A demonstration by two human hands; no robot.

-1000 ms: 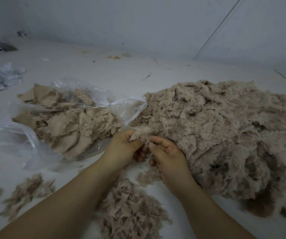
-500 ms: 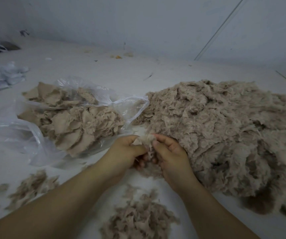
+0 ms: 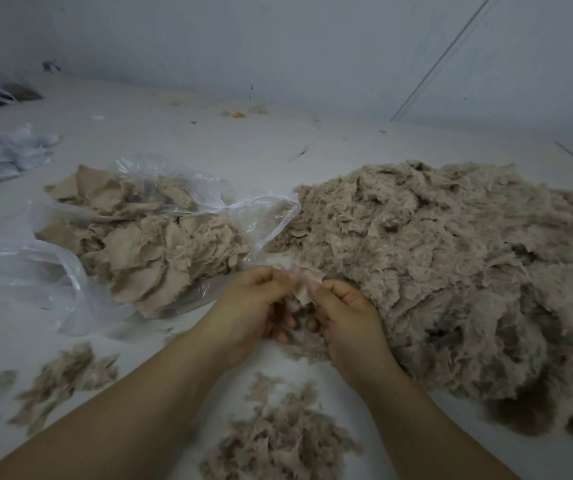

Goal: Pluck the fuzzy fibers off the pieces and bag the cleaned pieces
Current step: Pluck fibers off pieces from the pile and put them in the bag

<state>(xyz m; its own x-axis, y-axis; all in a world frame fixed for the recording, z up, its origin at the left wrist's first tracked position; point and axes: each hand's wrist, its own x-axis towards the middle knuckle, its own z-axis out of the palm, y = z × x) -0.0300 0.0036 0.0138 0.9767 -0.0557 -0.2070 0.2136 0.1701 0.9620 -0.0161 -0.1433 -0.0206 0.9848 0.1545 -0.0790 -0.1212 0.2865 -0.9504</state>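
A small beige piece [image 3: 304,289] with fuzzy edges sits between my two hands at the middle of the view. My left hand [image 3: 257,306] pinches its left edge and my right hand [image 3: 347,317] pinches its right side, fingers curled under. To the right lies a big heap of fuzzy beige pieces [image 3: 451,271]. On the left a clear plastic bag [image 3: 70,282] lies open on its side, filled with smoother beige pieces [image 3: 146,244].
Plucked fibre tufts lie on the white surface near me, one clump [image 3: 278,441] between my forearms and others [image 3: 63,379] at lower left. Pale grey cloth pieces [image 3: 1,157] lie at far left. A wall rises behind.
Both hands stayed at the heap's edge, drawing slightly nearer me. The piece between them now shows a flat beige face where fuzz showed before.
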